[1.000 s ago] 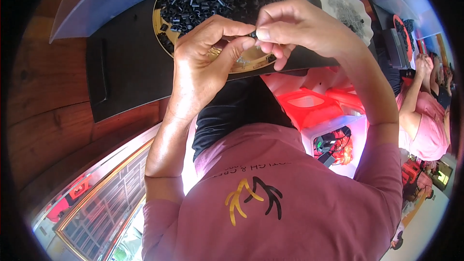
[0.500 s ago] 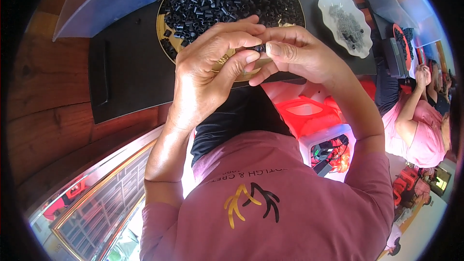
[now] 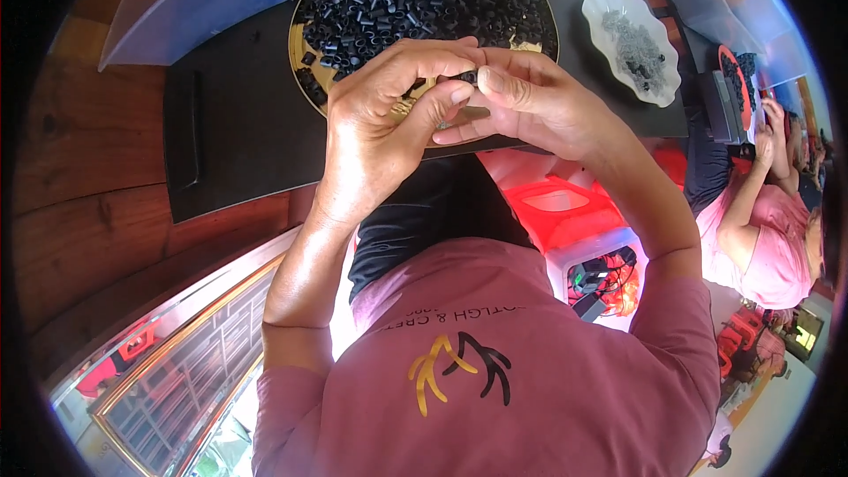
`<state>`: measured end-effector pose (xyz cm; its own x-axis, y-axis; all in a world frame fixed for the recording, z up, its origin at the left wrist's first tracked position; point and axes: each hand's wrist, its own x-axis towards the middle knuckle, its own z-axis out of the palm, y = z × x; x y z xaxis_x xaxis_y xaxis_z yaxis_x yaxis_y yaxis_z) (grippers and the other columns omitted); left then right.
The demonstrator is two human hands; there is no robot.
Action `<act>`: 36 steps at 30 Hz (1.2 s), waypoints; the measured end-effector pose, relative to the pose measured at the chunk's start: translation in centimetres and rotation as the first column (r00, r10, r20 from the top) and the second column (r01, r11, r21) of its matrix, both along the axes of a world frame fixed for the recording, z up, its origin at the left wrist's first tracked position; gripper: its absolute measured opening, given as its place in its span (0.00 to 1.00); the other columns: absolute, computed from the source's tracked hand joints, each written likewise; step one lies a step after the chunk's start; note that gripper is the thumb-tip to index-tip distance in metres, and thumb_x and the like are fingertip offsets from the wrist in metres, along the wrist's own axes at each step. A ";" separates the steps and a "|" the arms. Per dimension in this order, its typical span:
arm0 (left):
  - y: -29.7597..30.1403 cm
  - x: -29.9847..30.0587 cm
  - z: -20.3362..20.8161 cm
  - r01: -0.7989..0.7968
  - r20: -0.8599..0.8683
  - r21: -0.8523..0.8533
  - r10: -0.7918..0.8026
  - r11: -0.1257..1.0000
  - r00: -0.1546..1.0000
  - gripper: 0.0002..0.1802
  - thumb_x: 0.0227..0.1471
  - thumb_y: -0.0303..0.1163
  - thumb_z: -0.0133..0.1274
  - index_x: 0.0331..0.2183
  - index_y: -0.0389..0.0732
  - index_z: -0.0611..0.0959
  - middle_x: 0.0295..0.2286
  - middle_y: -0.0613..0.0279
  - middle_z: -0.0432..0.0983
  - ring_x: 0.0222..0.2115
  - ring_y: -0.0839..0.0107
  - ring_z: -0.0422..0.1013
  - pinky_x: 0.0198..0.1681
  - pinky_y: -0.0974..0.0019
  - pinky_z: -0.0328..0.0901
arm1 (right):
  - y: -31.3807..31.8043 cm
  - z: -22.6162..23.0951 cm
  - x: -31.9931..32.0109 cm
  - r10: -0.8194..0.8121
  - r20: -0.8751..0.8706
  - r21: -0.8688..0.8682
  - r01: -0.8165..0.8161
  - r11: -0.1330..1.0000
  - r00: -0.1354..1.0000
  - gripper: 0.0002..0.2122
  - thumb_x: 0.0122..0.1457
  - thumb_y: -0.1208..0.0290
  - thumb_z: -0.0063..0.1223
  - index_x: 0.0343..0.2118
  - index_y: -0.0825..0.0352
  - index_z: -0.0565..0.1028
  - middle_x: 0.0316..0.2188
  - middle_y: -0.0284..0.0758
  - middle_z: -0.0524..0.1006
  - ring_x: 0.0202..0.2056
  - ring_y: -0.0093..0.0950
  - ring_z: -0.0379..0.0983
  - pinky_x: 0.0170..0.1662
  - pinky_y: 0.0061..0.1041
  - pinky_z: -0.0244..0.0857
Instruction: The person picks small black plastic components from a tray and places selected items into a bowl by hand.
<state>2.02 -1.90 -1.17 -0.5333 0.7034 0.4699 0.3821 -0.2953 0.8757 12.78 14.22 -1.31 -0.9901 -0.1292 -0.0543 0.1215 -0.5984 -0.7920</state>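
Both hands meet over the near edge of a round gold-rimmed tray [image 3: 302,75]. Between the fingertips is a small black plastic piece [image 3: 466,77], partly hidden by the thumbs. My left hand [image 3: 375,119] pinches it from the left with thumb and bent fingers. From the other side my right hand [image 3: 552,106] presses its thumb against the piece, its other fingers curled behind and below. Beyond the hands, a heap of small black tubular plastic parts [image 3: 397,0] covers most of the tray.
Right of the tray stands a white scalloped dish [image 3: 594,11] with tiny greyish clear parts and some black ones. A translucent plastic bin [image 3: 208,9] is at the far left of the dark table [image 3: 234,155]. Another person [image 3: 764,238] sits at the right, beyond a red stool [image 3: 565,203].
The right hand's lower fingers have shifted left beneath the piece, and both thumbs have moved slightly up and left. The black piece stays between the fingertips, now more covered.
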 end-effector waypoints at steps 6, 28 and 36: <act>-0.4 0.2 1.2 0.042 -0.180 -0.061 -0.052 0.997 0.982 0.16 0.48 0.20 0.58 0.43 0.36 0.81 0.46 0.52 0.75 0.46 0.65 0.73 0.47 0.66 0.68 | -0.1 0.5 0.7 0.018 -0.049 0.050 -0.015 0.999 0.999 0.19 0.66 0.63 0.43 0.54 0.71 0.66 0.47 0.39 0.73 0.52 0.32 0.69 0.57 0.40 0.64; 0.4 0.8 0.9 -0.065 -0.318 -0.087 0.034 0.994 0.947 0.14 0.50 0.18 0.55 0.41 0.34 0.81 0.42 0.52 0.79 0.42 0.65 0.76 0.42 0.67 0.72 | -0.3 1.0 1.2 -0.022 -0.036 0.028 0.023 0.999 0.999 0.21 0.66 0.60 0.44 0.54 0.73 0.64 0.48 0.41 0.71 0.52 0.36 0.70 0.58 0.42 0.63; 0.3 0.2 0.1 -0.091 -0.377 0.042 0.100 0.995 0.921 0.12 0.47 0.17 0.58 0.38 0.35 0.82 0.41 0.53 0.78 0.37 0.64 0.77 0.38 0.69 0.71 | -0.5 1.9 1.3 -0.157 0.008 0.353 0.144 0.924 0.988 0.20 0.64 0.63 0.50 0.52 0.73 0.66 0.43 0.39 0.74 0.44 0.28 0.74 0.49 0.26 0.69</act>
